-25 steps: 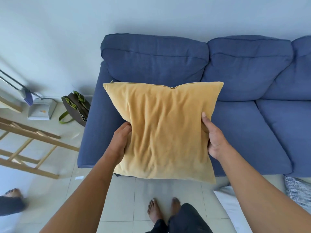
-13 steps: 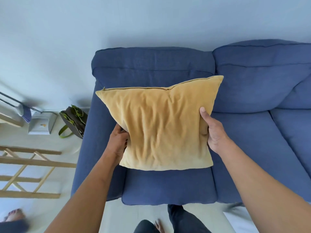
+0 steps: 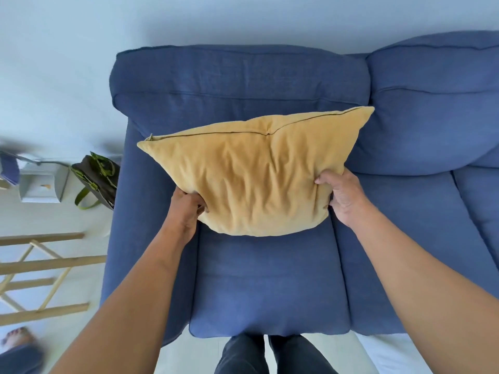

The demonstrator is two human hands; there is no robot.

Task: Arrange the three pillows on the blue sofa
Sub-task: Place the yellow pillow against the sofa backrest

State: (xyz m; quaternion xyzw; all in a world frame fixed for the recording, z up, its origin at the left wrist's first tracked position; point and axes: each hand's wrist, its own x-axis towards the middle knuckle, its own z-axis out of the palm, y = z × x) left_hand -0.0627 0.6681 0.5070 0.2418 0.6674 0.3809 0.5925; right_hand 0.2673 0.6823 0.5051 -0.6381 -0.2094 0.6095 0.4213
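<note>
A mustard-yellow pillow (image 3: 256, 174) is held over the leftmost seat of the blue sofa (image 3: 270, 287), its zipped top edge tilted toward the back cushion. My left hand (image 3: 186, 209) grips its lower left corner. My right hand (image 3: 343, 195) grips its lower right edge. Whether the pillow's bottom touches the seat cushion I cannot tell. No other pillow shows.
Left of the sofa arm lies a dark bag with green straps (image 3: 97, 179), and beside it a grey dustpan (image 3: 40, 184). A wooden rack (image 3: 40, 271) stands on the tiled floor at the left. Another person's foot (image 3: 17, 337) is at the bottom left. My legs (image 3: 270, 354) touch the sofa front.
I have stepped up to the sofa, and both hands have carried the pillow forward and down over the left seat, tipping its top toward the backrest.
</note>
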